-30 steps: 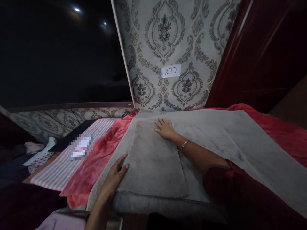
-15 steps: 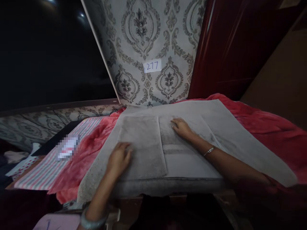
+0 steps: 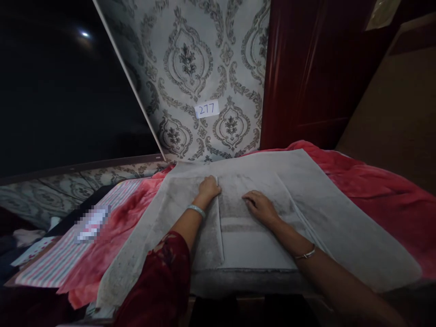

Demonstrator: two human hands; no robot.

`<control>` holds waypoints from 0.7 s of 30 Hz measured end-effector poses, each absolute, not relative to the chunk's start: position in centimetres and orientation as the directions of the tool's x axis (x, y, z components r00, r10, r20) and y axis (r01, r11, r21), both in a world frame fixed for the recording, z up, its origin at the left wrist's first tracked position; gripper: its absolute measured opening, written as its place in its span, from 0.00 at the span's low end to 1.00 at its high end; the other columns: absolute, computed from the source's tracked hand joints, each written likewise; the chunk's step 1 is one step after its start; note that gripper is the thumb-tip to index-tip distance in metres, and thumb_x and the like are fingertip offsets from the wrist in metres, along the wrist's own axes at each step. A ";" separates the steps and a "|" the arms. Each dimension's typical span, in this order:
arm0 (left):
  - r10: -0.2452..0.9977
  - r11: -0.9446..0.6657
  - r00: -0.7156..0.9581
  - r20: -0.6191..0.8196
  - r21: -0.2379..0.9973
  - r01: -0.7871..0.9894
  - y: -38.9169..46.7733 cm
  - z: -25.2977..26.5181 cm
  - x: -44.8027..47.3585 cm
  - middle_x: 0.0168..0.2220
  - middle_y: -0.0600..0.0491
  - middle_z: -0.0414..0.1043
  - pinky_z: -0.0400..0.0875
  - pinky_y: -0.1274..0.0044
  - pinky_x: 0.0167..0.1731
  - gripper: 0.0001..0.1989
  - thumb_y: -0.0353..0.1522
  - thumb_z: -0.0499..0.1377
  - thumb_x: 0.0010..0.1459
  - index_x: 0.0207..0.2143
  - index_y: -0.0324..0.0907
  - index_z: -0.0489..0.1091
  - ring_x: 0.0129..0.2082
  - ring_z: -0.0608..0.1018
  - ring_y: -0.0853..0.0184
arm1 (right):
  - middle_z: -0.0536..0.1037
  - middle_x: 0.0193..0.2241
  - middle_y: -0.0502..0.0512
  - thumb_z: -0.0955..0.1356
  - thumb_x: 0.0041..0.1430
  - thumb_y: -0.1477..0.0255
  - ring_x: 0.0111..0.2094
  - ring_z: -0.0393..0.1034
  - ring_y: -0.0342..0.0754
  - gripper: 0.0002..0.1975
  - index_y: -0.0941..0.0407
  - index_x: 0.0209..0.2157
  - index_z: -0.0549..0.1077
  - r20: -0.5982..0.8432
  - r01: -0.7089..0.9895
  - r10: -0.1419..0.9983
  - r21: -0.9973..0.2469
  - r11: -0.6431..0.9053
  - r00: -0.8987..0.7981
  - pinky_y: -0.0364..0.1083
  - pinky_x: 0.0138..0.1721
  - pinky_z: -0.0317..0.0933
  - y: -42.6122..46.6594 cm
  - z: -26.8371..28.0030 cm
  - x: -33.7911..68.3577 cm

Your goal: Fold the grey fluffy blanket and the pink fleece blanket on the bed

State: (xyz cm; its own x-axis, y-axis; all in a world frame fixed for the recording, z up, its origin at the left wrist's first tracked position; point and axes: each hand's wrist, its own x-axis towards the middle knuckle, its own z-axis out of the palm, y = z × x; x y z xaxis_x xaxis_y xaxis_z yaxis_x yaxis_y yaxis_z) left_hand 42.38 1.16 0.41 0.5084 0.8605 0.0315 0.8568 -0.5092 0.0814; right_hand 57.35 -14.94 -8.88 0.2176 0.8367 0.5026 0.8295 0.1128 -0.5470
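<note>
A pale grey, short-piled cloth (image 3: 286,163) lies spread out before me, with a darker grey folded flap (image 3: 207,243) on its left part. At the flap's upper right corner is my left hand (image 3: 209,186), its fingers closed over the edge and partly hidden. My right hand (image 3: 260,206) rests palm down on the cloth's streaked middle part, right of the flap. Its fingers are lightly bent and seem to hold nothing. A thick grey fold (image 3: 245,280) runs along the near edge.
Red plush fabric (image 3: 381,190) lies under the cloth and shows on both sides. A striped cloth (image 3: 51,265) is at the left, bearing a blurred-out item (image 3: 91,225). Behind stand a dark screen (image 3: 68,100), a patterned wall (image 3: 187,91) and a dark red panel (image 3: 306,77).
My left hand has moved up and right from the flap's left side to its upper right corner, and its fingers have closed. My right hand stays on the cloth's middle. The view has shifted slightly.
</note>
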 end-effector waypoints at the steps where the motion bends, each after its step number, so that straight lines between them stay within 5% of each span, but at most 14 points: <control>1: 0.858 -0.514 0.513 0.030 0.072 0.855 1.4 0.1 42.6 0.56 0.31 0.71 0.69 0.69 0.54 0.23 0.33 0.56 0.62 0.57 0.31 0.67 0.58 0.75 0.52 | 0.79 0.42 0.58 0.63 0.61 0.78 0.46 0.71 0.51 0.14 0.55 0.43 0.78 0.493 0.825 0.840 -0.556 0.104 0.227 0.49 0.50 0.63 -14.8 -8.9 57.3; 6: 0.819 -0.570 0.572 -0.039 0.050 0.820 3.0 0.2 42.5 0.54 0.35 0.75 0.70 0.72 0.53 0.20 0.34 0.58 0.60 0.54 0.35 0.71 0.57 0.76 0.54 | 0.78 0.41 0.57 0.64 0.60 0.79 0.45 0.71 0.50 0.13 0.56 0.42 0.79 0.435 0.799 0.864 -0.597 0.066 0.254 0.48 0.49 0.63 -14.6 -8.6 57.3; 11: 0.805 -0.578 0.579 -0.127 0.049 0.814 4.3 1.2 41.7 0.50 0.42 0.79 0.75 0.76 0.39 0.18 0.34 0.57 0.60 0.52 0.37 0.72 0.43 0.82 0.60 | 0.78 0.41 0.55 0.65 0.59 0.80 0.44 0.71 0.49 0.13 0.55 0.41 0.79 0.429 0.772 0.863 -0.631 0.075 0.268 0.47 0.48 0.63 -14.4 -8.6 57.4; 21: 0.832 -0.549 0.546 -0.097 -0.014 0.836 2.9 1.1 43.1 0.54 0.32 0.74 0.72 0.73 0.47 0.25 0.33 0.59 0.58 0.57 0.32 0.67 0.55 0.78 0.52 | 0.78 0.41 0.56 0.65 0.58 0.81 0.44 0.71 0.49 0.14 0.55 0.41 0.79 0.426 0.767 0.868 -0.636 0.085 0.257 0.48 0.48 0.62 -14.2 -8.7 57.6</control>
